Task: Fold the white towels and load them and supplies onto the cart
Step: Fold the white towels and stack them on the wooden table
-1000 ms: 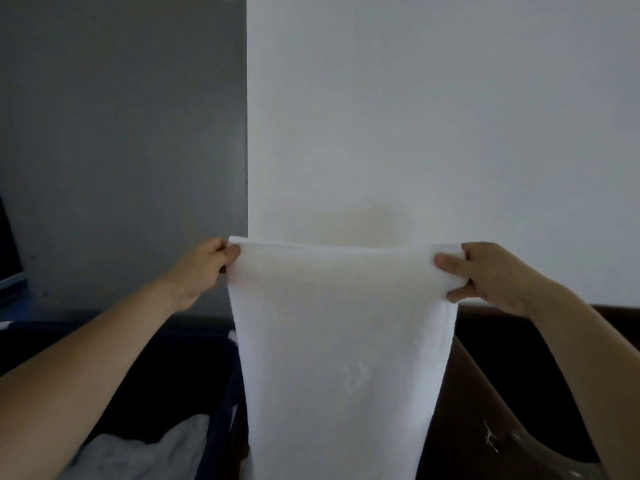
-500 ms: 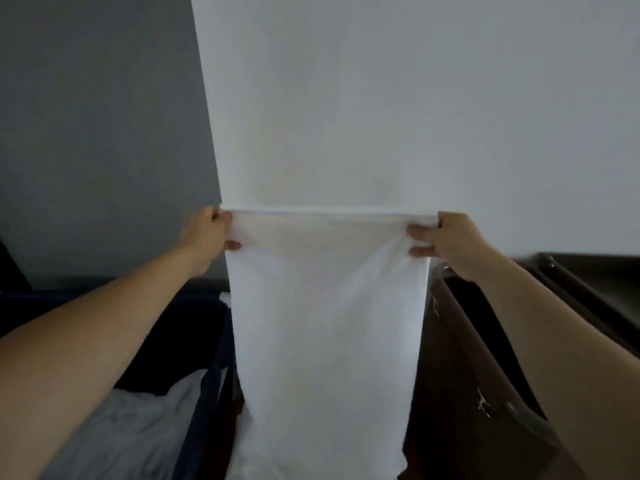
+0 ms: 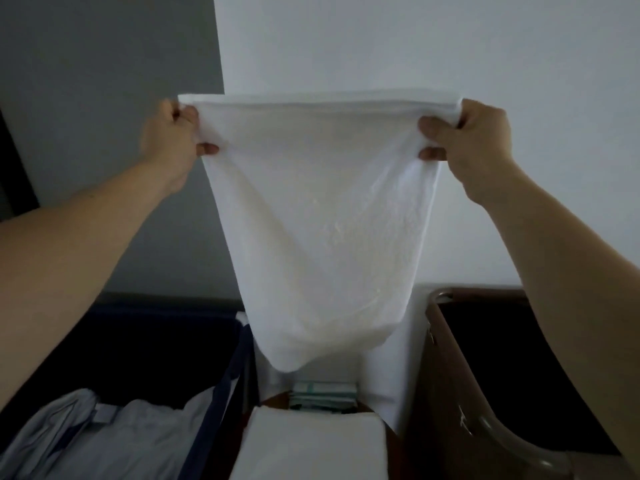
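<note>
Both hands grip one white towel by its top corners: left hand at ten o'clock, right hand at two o'clock, each closed tight on the cloth. It hangs spread between them, narrowing to a point. Below, at six o'clock, lies one folded towel, with a stack of green-striped packets just behind. One blue bin of crumpled linen sits at seven o'clock, one brown bin at four.

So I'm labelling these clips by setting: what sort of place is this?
Probably a hotel housekeeping or laundry area: a white towel held up, folded white linen stacked below, and a dark bin of crumpled laundry alongside.
</note>
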